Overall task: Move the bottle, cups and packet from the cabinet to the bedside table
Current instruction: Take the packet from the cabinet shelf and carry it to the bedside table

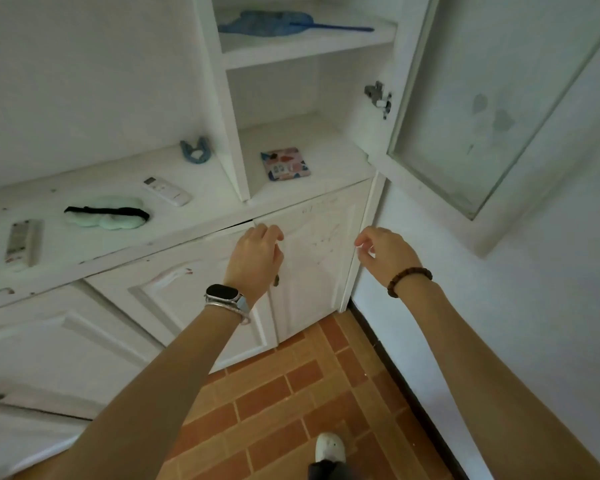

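Left hand [257,252] is hanging with fingers curled loosely, holding nothing; right hand [383,249] is likewise half-closed and empty. Both are hovering just in front of the lower door [312,258]. Packet [285,163] is lying flat on the open shelf [326,147] above and beyond both hands, roughly between them, left slightly nearer. Bottle and cups are not showing. Glass door [482,109] is standing open at right; tiled floor [291,393] below

Cabinet [236,133], door [482,109] swung open to the right. Lower shelf: packet [285,164]. Upper shelf: swatter [291,24]. Counter [194,188] left of the cabinet: clip [195,150] at back, remote [167,191], eye mask [106,213], second remote [23,241] farthest left.
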A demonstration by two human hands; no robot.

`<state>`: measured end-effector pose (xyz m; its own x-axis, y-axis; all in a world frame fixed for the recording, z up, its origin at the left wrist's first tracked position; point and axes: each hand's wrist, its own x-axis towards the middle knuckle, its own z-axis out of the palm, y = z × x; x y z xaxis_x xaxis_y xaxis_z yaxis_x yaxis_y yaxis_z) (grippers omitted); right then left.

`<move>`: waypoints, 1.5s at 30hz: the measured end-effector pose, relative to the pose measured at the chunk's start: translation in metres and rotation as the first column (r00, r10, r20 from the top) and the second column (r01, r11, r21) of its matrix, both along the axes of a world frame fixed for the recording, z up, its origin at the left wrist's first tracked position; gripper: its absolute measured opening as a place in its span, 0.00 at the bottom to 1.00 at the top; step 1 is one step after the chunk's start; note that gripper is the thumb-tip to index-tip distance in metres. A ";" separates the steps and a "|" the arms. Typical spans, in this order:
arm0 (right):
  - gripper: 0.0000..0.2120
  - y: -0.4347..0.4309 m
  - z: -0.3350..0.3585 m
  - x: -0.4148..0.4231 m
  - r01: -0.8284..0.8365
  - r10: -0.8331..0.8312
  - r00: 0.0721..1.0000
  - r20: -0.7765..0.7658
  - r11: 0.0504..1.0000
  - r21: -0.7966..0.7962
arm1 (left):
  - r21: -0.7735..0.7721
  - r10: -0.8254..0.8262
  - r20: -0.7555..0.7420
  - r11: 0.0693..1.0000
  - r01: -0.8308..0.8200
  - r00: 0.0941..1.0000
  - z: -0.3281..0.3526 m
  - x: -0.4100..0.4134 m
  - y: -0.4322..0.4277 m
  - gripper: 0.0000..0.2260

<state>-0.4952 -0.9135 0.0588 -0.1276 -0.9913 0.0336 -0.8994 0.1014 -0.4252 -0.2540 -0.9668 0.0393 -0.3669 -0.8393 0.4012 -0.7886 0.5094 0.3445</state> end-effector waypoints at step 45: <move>0.21 -0.362 -0.023 0.028 0.043 -0.086 0.874 0.478 0.994 0.100 | 0.107 0.051 0.217 0.991 -0.075 0.975 -0.049 -0.057 -0.223 0.20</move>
<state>-0.4671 -1.2751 0.0361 -0.1708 -0.9766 -0.1309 -0.5759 0.2067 -0.7910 -0.3113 -1.1898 -0.0092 -0.3786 -0.8991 0.2200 -0.8794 0.4235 0.2176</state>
